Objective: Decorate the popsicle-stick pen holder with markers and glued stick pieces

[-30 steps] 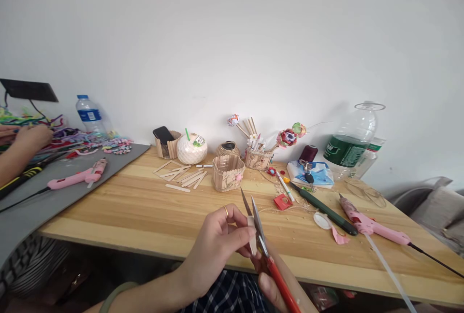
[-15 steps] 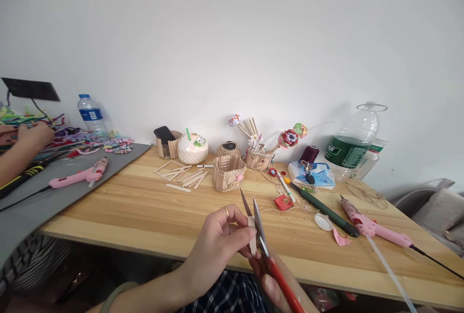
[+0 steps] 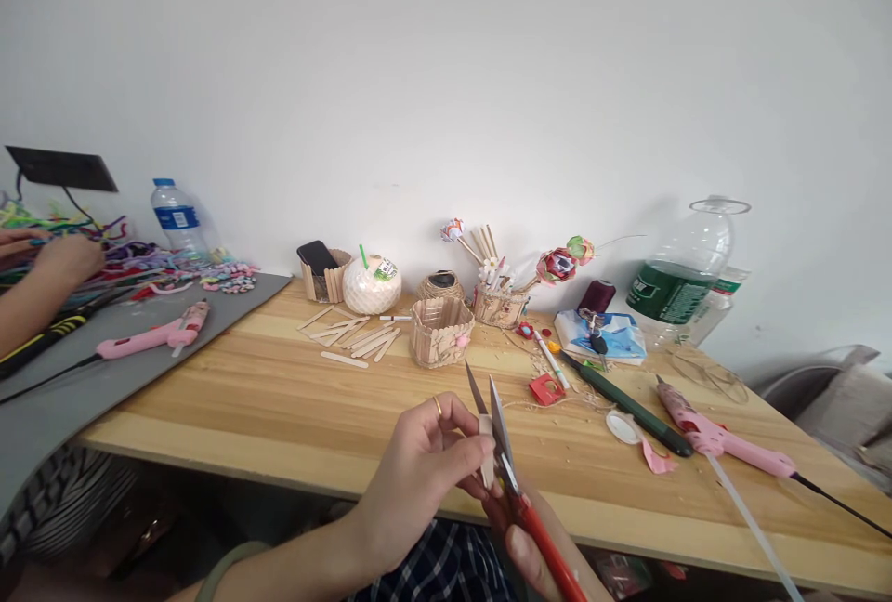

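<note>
My left hand (image 3: 432,458), with a gold ring on one finger, pinches a short piece of wooden craft stick (image 3: 487,453) above the table's front edge. Red-handled scissors (image 3: 533,523) are in my right hand (image 3: 522,546), blades parted and pointing up and away from me. The stick piece lies close against the blades; whether they touch it I cannot tell. Beyond my hands stands a small basket of craft sticks (image 3: 440,333) with a pink bead on its side. To its left lie several loose craft sticks (image 3: 359,338).
A pink glue gun (image 3: 731,442) and a dark green tool (image 3: 627,405) lie at right, near a large plastic bottle (image 3: 673,281). Along the wall are a coconut (image 3: 373,288), a twine ball (image 3: 439,288) and a flower holder (image 3: 500,307). A co-worker's hands (image 3: 66,263) are at far left.
Both my hands, the stick piece and the scissors hold nearly the same pose. The whole view has shifted very slightly. The co-worker's hands at far left have moved a little.
</note>
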`<state>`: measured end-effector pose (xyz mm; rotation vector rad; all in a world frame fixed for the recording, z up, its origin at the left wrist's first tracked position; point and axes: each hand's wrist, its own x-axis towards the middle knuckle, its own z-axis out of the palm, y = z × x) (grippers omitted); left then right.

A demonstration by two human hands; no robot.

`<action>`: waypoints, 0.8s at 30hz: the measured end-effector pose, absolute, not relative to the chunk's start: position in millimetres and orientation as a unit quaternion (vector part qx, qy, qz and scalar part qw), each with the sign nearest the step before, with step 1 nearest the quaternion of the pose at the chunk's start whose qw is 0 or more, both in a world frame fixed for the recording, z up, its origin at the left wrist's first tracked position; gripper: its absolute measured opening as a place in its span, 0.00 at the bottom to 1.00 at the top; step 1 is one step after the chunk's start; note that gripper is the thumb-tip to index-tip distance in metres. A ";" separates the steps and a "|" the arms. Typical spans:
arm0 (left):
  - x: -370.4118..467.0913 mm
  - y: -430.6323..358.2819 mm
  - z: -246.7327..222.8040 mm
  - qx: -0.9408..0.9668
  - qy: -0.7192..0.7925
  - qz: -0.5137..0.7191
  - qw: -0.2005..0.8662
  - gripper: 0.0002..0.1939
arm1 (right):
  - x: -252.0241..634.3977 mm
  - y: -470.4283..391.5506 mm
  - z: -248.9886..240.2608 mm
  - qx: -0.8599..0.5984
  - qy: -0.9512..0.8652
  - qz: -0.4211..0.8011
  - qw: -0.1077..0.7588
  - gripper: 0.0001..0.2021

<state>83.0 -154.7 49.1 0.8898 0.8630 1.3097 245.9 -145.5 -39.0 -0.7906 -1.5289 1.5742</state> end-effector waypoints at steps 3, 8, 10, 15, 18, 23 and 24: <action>83.2 -154.7 48.7 0.388 0.378 0.569 0.619 0.13 | 239.8 -151.3 -28.9 -0.309 -0.602 0.623 0.393 0.33; 83.5 -155.5 49.5 0.385 0.381 0.568 0.620 0.13 | 229.3 -145.4 -11.9 -0.266 -0.619 0.618 0.405 0.28; 83.3 -155.8 50.4 0.384 0.381 0.570 0.619 0.12 | 228.1 -142.8 -7.9 -0.256 -0.632 0.607 0.408 0.28; 81.5 -155.8 52.1 0.387 0.380 0.567 0.620 0.11 | 235.0 -143.9 -5.6 -0.306 -0.639 0.595 0.380 0.28; 81.1 -155.1 51.3 0.394 0.377 0.565 0.619 0.11 | 238.6 -145.1 -6.0 -0.315 -0.643 0.592 0.369 0.27; 80.5 -154.8 50.6 0.403 0.377 0.564 0.615 0.10 | 242.1 -143.7 -1.9 -0.311 -0.663 0.582 0.353 0.28; 79.9 -155.1 51.0 0.405 0.380 0.562 0.613 0.10 | 243.3 -143.4 -0.4 -0.311 -0.671 0.577 0.347 0.28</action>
